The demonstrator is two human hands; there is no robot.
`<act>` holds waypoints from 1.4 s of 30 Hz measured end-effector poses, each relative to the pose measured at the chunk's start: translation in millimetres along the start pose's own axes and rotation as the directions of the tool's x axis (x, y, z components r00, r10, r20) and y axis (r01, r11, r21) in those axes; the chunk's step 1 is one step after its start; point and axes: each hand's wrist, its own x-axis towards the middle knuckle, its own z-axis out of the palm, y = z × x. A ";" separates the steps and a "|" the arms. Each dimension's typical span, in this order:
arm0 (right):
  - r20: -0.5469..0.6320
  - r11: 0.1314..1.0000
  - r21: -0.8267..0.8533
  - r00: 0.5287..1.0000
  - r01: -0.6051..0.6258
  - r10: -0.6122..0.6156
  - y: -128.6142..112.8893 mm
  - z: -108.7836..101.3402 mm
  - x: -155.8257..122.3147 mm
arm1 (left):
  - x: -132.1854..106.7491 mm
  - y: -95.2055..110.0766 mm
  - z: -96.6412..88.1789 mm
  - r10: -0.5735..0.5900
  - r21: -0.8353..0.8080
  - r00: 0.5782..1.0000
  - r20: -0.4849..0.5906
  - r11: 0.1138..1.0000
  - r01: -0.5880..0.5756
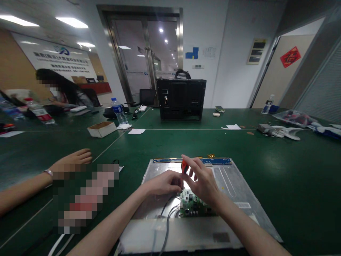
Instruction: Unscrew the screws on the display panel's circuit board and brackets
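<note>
A flat metal display panel (239,192) lies in front of me, with a green circuit board (190,204) on its back. My right hand (204,177) grips a small screwdriver (184,166) by its red and black handle, held upright over the board's upper left edge. Beside the screwdriver's lower end, my left hand (165,183) has its fingers curled together; what they pinch is hidden. Dark cables (168,222) run from the board's left side toward me. A narrow blue circuit strip (218,161) follows the panel's far edge.
Another person's hand (71,161) rests on the green table (293,170) at left, near a blurred power strip (87,195). Further back are a black monitor casing (181,99), an open white box (102,129), a bottle (118,111) and a metal part (266,129).
</note>
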 end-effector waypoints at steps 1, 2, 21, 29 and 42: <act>0.001 1.000 0.008 1.000 0.000 0.000 -0.4 0.5 -0.3 | -0.1 -0.9 0.4 -0.006 -0.015 1.000 0.002 1.000 0.006; 0.001 1.000 0.020 1.000 -0.004 0.004 -1.0 0.9 -0.7 | -0.2 -1.7 0.9 -0.011 -0.031 1.000 0.006 0.999 0.011; -0.012 0.998 0.056 1.000 -0.017 0.018 -4.9 1.6 -1.2 | 0.2 -4.0 2.0 0.013 -0.040 1.000 0.015 0.999 -0.012; 0.002 0.999 0.051 1.000 0.000 -0.001 -3.6 1.0 -1.2 | -0.9 1.2 3.0 0.007 -0.041 1.000 0.005 0.999 -0.006; 0.003 0.999 0.037 1.000 -0.026 0.026 -2.4 3.4 -2.3 | -0.3 1.8 0.3 0.002 -0.029 1.000 0.012 1.000 -0.001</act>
